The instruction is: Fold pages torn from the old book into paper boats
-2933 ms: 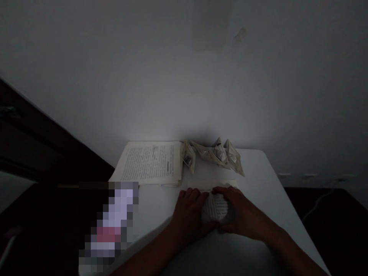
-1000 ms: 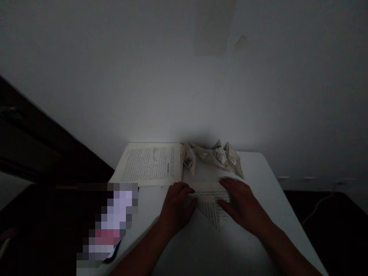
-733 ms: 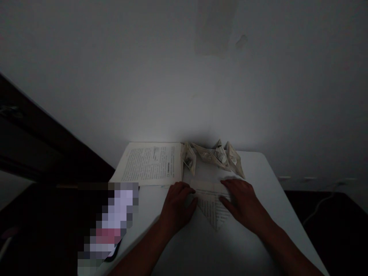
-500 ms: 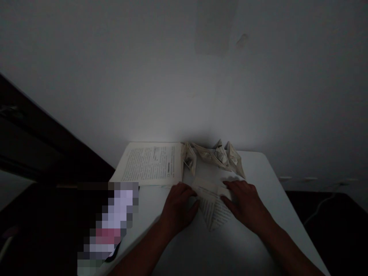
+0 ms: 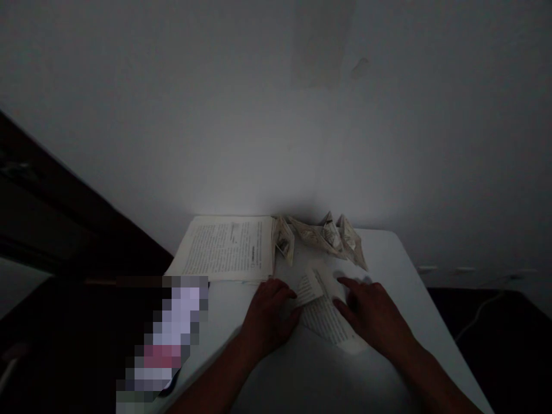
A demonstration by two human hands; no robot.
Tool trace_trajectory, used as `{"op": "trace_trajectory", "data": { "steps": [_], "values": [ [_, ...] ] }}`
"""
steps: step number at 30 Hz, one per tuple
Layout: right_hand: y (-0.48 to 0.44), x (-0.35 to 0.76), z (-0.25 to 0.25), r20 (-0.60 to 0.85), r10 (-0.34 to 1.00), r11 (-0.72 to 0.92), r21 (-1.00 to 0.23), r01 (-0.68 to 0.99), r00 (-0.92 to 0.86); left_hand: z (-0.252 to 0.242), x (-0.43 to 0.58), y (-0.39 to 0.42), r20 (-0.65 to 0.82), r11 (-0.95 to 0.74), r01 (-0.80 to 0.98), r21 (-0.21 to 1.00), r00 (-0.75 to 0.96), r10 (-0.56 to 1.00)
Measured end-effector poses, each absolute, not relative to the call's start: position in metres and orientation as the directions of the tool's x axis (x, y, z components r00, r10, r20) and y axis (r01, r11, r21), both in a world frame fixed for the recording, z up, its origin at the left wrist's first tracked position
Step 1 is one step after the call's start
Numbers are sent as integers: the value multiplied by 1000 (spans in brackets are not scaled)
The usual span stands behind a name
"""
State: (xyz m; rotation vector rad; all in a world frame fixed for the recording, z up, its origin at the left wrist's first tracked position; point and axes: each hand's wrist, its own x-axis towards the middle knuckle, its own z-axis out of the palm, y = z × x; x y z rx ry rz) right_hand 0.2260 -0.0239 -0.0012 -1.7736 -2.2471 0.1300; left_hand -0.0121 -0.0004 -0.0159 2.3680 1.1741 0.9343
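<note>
1. Panel [image 5: 30,224], dark, at far left, its edge slanting down along the pale wall [image 5: 259,144]; detail lost in the gloom
2. Oblong object [image 5: 172,333], pixelated over; violet and pink patches, dark rounded corner showing below; lying on the left part of the white tabletop [image 5: 222,307]
3. Stack of printed pages [image 5: 224,250], text uppermost, lying near the wall; layered edges visible on its right side
4. Left hand [image 5: 271,307], fingers curled, thumb and forefinger a narrow gap apart at the left edge of the folded sheet [image 5: 325,319]; whether they pinch it cannot be told
5. Folded paper shapes [image 5: 308,233], boat-like, printed, in a row near the wall from just beside the stack towards the right; pointed tips upward on some; exact count unclear where they overlap
6. Same folded sheet, printed, on the tabletop between the two hands, nearer the wearer than the row; a smaller flap angled across its upper left, broader printed part reaching down to the right
7. Right hand [image 5: 373,313], thumb and forefinger spread, nothing seen between them; tips close to the sheet's right side, contact not certain
8. Cable [image 5: 478,316], pale, thin, hanging beyond the tabletop's right edge
</note>
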Motion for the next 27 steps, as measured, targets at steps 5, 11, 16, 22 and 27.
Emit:
{"op": "trace_trajectory", "data": {
  "steps": [5, 11, 16, 22, 27],
  "values": [
    [-27, 220, 3, 121, 957, 290, -361, 886, -264, -18, -13, -1, 380, -598, 600, 531, 462, 801],
    [-29, 217, 8, 168, 921, 390, -448, 804, -353, -16, -12, -1, 374, -642, 608, 467, 522, 766],
    [-25, 222, 3, 215, 945, 319, -427, 846, -248, -9, -9, -3, 328, -664, 636, 393, 578, 748],
    [-24, 225, -2, 286, 941, 285, -378, 881, -181, -8, -7, -5, 283, -646, 681, 345, 580, 763],
    [-22, 226, -3, 332, 923, 311, -343, 886, -196, -7, -6, -5, 255, -633, 698, 335, 580, 774]
  ]
}}
